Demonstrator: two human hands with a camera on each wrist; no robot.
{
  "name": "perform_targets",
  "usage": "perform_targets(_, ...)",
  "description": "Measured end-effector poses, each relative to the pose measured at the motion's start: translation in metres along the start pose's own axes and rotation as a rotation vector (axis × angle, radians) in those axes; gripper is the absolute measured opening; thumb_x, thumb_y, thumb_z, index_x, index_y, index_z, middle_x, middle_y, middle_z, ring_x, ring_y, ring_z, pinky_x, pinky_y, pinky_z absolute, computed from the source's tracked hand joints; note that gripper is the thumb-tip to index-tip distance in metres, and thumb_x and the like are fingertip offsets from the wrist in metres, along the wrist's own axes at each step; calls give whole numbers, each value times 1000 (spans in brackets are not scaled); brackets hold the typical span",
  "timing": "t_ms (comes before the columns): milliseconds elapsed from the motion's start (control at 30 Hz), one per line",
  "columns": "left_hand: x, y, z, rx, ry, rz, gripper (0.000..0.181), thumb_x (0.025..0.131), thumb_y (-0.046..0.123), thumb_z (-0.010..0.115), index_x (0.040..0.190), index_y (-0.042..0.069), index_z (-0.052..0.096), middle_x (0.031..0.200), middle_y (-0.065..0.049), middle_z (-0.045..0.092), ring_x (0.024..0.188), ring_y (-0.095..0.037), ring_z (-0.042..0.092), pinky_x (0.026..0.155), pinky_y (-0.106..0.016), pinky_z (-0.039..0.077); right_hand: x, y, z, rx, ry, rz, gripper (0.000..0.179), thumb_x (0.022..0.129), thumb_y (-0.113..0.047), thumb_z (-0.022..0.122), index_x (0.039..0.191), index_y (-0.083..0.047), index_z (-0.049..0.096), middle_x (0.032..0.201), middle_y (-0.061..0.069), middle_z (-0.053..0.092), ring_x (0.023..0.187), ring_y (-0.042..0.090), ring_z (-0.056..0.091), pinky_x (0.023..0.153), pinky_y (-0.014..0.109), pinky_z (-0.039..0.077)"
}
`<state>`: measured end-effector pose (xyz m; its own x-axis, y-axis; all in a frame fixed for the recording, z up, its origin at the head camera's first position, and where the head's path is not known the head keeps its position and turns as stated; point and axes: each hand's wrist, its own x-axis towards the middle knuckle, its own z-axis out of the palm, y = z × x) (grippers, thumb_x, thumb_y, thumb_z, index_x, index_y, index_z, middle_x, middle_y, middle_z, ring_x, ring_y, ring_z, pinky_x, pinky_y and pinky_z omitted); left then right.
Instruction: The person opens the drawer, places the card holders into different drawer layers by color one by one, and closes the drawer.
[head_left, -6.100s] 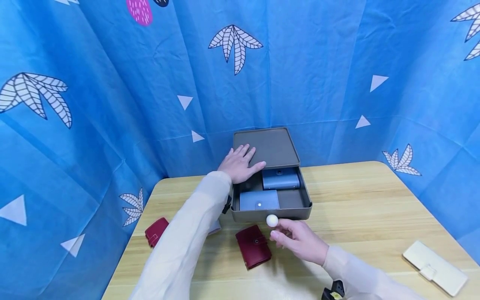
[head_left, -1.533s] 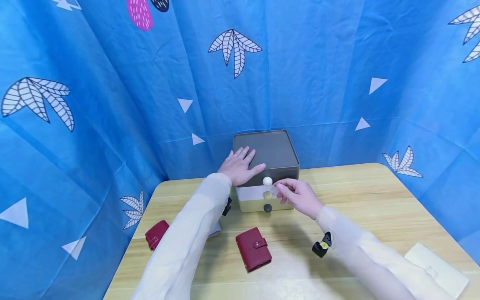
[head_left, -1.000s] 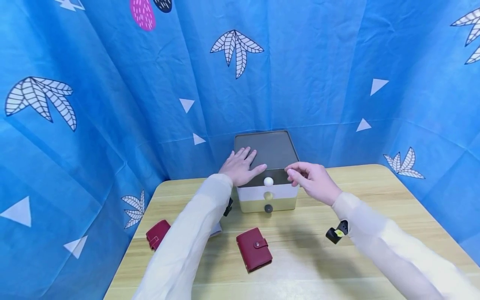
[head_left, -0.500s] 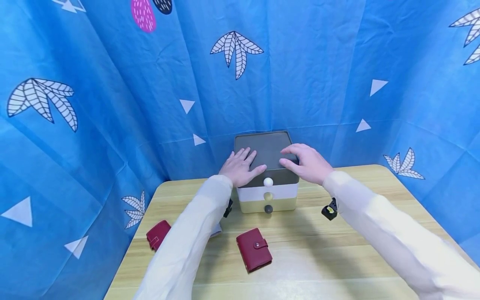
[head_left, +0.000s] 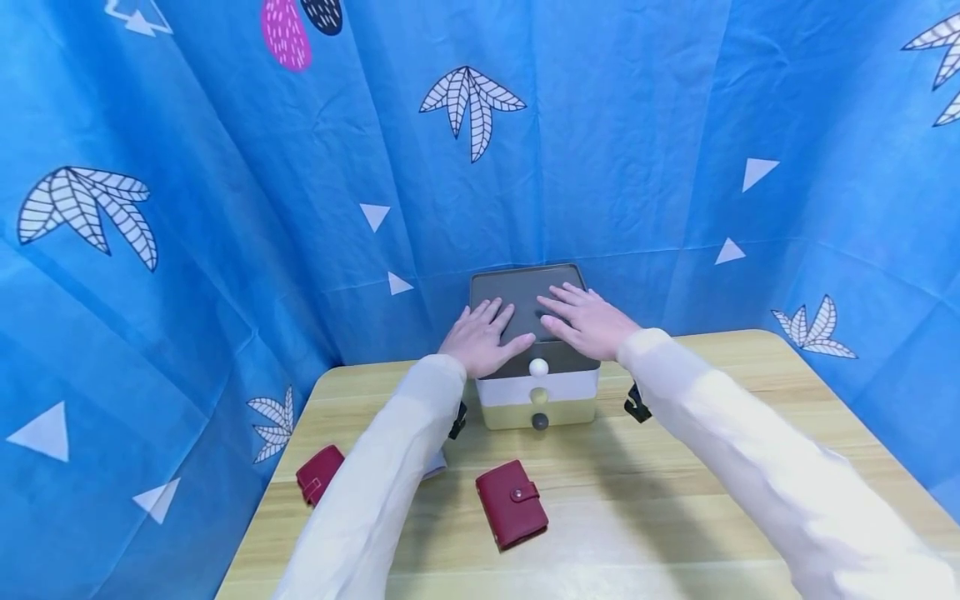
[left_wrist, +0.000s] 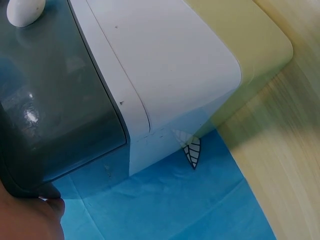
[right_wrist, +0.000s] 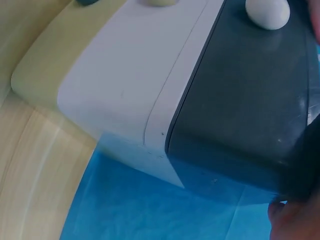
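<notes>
A small three-drawer storage box (head_left: 495, 388) stands at the back of the table, its layers dark grey, white and pale yellow. All its drawers are pushed in. On its front are a white knob (head_left: 538, 367), a yellow knob (head_left: 538, 395) and a dark grey knob (head_left: 539, 422). My left hand (head_left: 480, 340) lies with spread fingers over the top's left side. Over the right side, my right hand (head_left: 588, 321) reaches with its fingers straight. In the wrist views only a bit of each hand shows at the edge of the dark grey layer (left_wrist: 55, 90).
A red card holder (head_left: 512, 505) with a snap strap lies in front of the box. Another red card holder (head_left: 318, 473) is at the table's left, partly behind my left sleeve, and a pale item (head_left: 436, 465) peeks out beside it. A blue curtain (head_left: 637, 167) hangs behind.
The top drawer, earlier pulled out with two blue card holders inside, is now closed. My right hand has left the knob area and moved up onto the box's top; the left hand has stayed.
</notes>
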<state>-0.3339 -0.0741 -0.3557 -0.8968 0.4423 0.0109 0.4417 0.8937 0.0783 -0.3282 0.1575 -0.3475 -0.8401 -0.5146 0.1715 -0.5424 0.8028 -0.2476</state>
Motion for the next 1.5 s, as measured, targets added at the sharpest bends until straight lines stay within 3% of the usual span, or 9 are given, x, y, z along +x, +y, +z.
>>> perform_targets(467, -1, 1, 0, 2, 11, 9, 94, 85, 82, 13, 155, 20, 17, 160, -5, 11, 147, -23, 5, 117, -46, 3, 10, -2, 0, -89, -108, 27, 67, 97, -64, 26, 151, -25, 34, 157, 7, 25, 146, 27, 14, 115, 55, 6)
perform_targets(1000, 0, -1, 1, 2, 19, 9, 92, 87, 80, 17, 155, 18, 19, 160, -6, 13, 147, -24, 7, 117, -45, 3, 13, -2, 7, -150, -123, 55, 70, 95, -70, 15, 152, -32, 27, 159, 2, 21, 146, 24, 12, 116, 52, 3)
perform_targets(1233, 0, -1, 1, -52, 47, 8, 90, 87, 79, 24, 154, 19, 24, 160, -6, 15, 147, -23, 8, 117, -45, 3, 13, 0, 8, -154, -132, 65, 70, 94, -71, 14, 152, -33, 25, 159, 1, 19, 146, 24, 11, 115, 52, 3)
perform_targets(1500, -3, -5, 5, -151, 126, 27, 82, 88, 74, 38, 149, 19, 37, 158, -6, 23, 145, -23, 17, 117, -45, 9, 13, 1, 12, -150, -129, 74, 80, 87, -79, 10, 152, -34, 25, 159, 0, 20, 146, 23, 11, 116, 52, 2)
